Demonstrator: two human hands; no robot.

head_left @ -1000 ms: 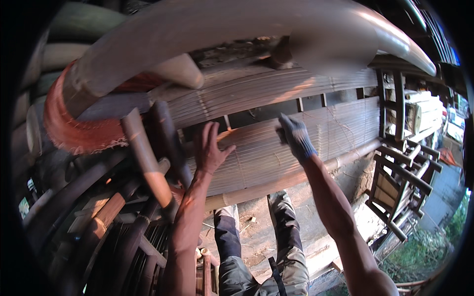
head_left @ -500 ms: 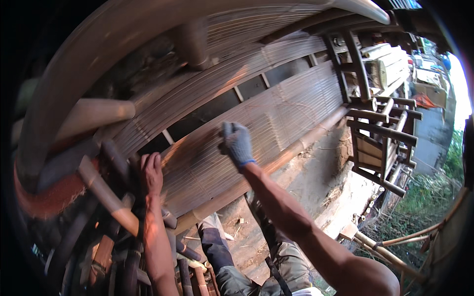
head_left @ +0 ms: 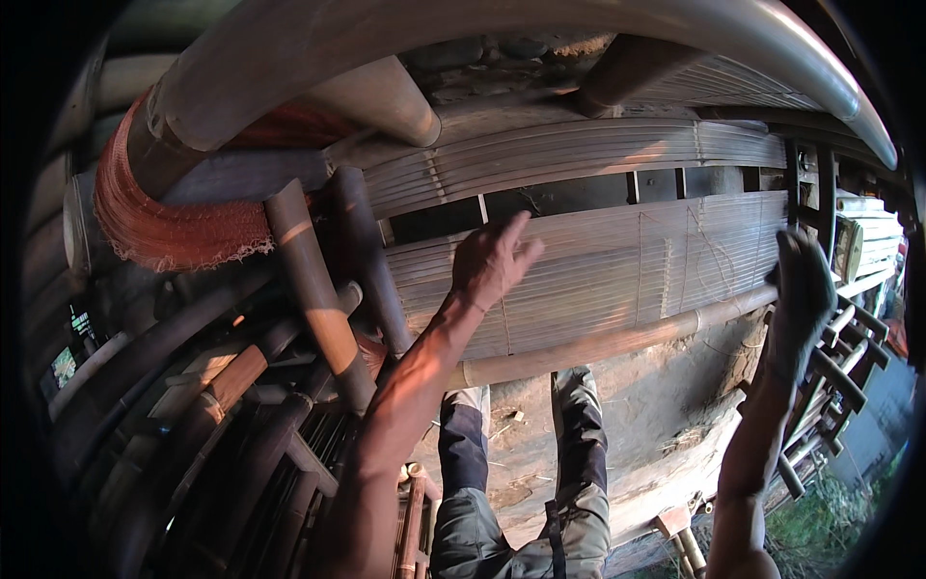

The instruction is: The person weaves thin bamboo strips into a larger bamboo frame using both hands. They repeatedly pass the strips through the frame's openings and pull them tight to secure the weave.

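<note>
1. Left hand [head_left: 494, 262], bare, fingers spread and flat against the slatted bamboo panel [head_left: 617, 270], holding nothing; sits just left of 12 o'clock from the picture's centre.
2. Right hand [head_left: 801, 294], in a grey work glove, raised at 3 o'clock by the panel's right end, fingers loosely extended, not closed on anything; contact with the slats cannot be told.
3. Panel itself spans from centre to 3 o'clock, resting above a long round bamboo pole [head_left: 617, 338].
4. Best handled, by judgement, with both palms kept wide apart and flat, pressing evenly so the thin slats do not bow or split along the tie threads.
5. Below, at 6 o'clock: own legs on a pale dirt floor [head_left: 666, 425].
6. At 9 o'clock, orange netting [head_left: 183, 227] bunched around thick poles; at 12 o'clock, a heavy curved beam [head_left: 540, 39]. At 4 o'clock, a wooden frame [head_left: 830, 386].
</note>
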